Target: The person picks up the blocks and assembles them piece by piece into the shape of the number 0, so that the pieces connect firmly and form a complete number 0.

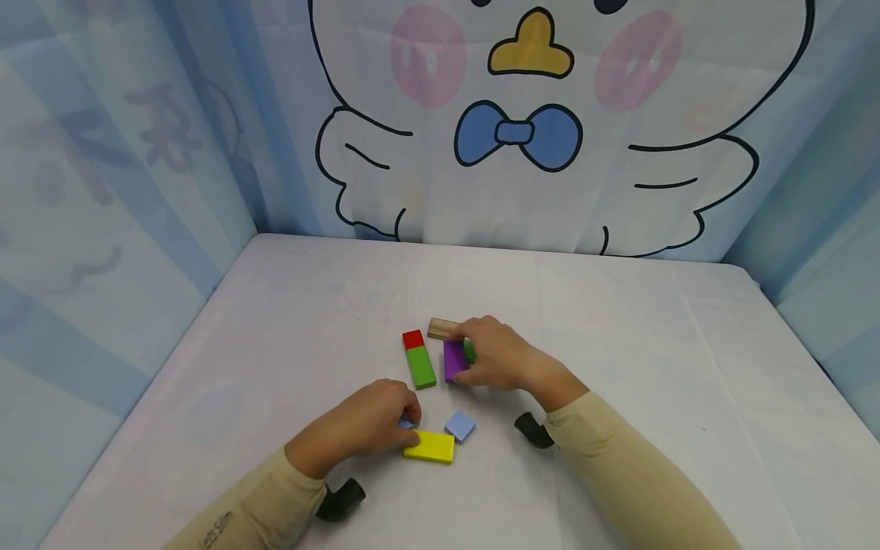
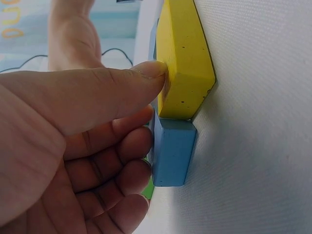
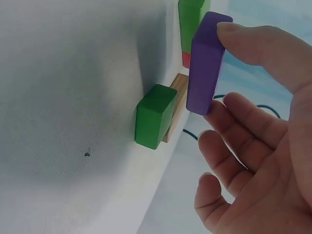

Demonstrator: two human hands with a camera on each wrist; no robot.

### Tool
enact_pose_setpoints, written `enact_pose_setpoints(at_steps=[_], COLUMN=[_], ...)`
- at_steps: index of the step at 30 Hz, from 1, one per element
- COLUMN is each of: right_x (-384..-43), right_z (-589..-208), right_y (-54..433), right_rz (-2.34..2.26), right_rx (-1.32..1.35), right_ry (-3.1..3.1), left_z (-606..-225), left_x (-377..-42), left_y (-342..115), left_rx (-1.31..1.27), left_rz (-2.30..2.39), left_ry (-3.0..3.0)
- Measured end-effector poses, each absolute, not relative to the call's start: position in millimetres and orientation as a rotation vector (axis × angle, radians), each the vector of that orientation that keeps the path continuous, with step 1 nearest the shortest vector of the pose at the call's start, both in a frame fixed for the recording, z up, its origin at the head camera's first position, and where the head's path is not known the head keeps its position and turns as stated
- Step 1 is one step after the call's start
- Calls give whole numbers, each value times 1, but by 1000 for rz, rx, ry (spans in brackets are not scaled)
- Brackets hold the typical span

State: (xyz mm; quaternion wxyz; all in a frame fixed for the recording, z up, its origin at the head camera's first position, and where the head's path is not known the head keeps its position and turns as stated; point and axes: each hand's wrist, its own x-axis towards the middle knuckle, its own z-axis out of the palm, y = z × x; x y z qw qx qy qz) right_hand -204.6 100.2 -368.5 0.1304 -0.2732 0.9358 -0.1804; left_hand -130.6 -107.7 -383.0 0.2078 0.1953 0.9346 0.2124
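In the head view my left hand is over a yellow block and a blue block that touch each other. Its thumb presses the yellow one, while curled fingertips bear on the blue block in the left wrist view; much of the blue is hidden from the head. My right hand pinches a purple block by its ends, thumb at one and a finger at the other; it looks slightly raised. Beside it are a dark green block and a plain wooden block, partly covered by the hand.
Left of the purple block, a red block and a light green block lie end to end. Another light blue block sits turned at the yellow one's right corner. Patterned curtains border the white table.
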Motion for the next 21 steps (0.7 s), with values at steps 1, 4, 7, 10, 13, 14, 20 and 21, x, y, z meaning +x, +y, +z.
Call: enact_pose_setpoints(at_steps=[1,4,7,10,13,14,20,21], right_x=[-204,-202,-200,-199,-198,-198,-195,-194], right_z=[-368,-369,-370,-372,-373,-374,-375,-376], right_y=[101,103,105,107,109,110,115,115], right_rz=[-522,-510,-492,-472,-463,-462,-486,-490], right_rx=[-798,-810,-825,-843,-850,-850,-825,-825], right_ry=[2720,2723,2727,2734,2737,2737,2719,2718], left_z=[-383,-383,-383,-383,-383,-383,-383,-383], left_x=[-131,-131,-131,-130,-130,-130,-129,-129], left_y=[-108,-108,-108,-108,-109,-109,-108,-108], left_rx=[542,539,540,556,572,576,570,568], left_rz=[588,590,594,599,600,601,596,595], left_ry=[2601,2599,2597,2603,2610,2612,2615,2616])
